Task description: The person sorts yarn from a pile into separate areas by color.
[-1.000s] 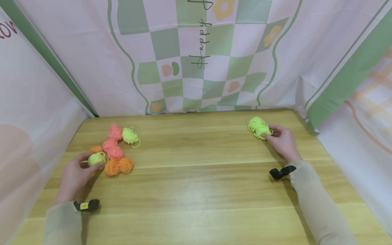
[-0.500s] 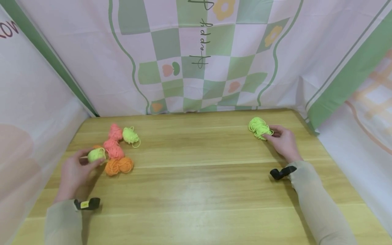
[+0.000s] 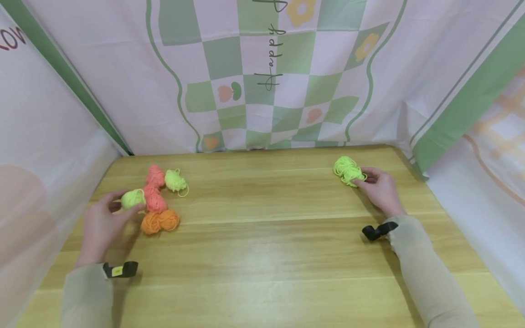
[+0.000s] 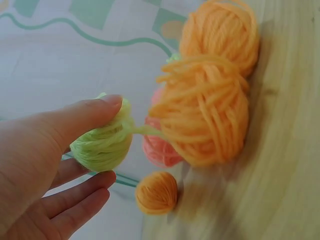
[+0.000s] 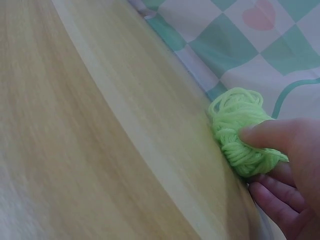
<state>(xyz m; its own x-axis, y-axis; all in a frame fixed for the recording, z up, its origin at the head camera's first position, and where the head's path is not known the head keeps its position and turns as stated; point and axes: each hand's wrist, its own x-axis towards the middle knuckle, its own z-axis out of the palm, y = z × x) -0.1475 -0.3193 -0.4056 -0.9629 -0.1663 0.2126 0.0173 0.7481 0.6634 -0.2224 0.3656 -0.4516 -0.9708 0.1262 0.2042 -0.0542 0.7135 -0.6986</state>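
On the left side, my left hand pinches a pale yellow-green ball of yarn between thumb and fingers. In the left wrist view that ball is raised off the table, and a strand trails from it toward the orange yarn. Coral-pink yarn balls sit right beside it, with a pair of orange yarn balls nearer me. A smaller orange ball shows below the held one in the left wrist view; the head view hides it. Far to the right, my right hand grips a bright green yarn skein at the table's back.
Another yellow-green yarn ball with a loose strand lies behind the pink ones. The wooden table stretches between both hands. A patterned cloth hangs along the table's back edge, with more cloth at the sides.
My left hand has lifted the pale yellow-green ball and moved it away from me, slightly right, now overlapping the small orange ball in the head view. The right hand stays in place on its skein.
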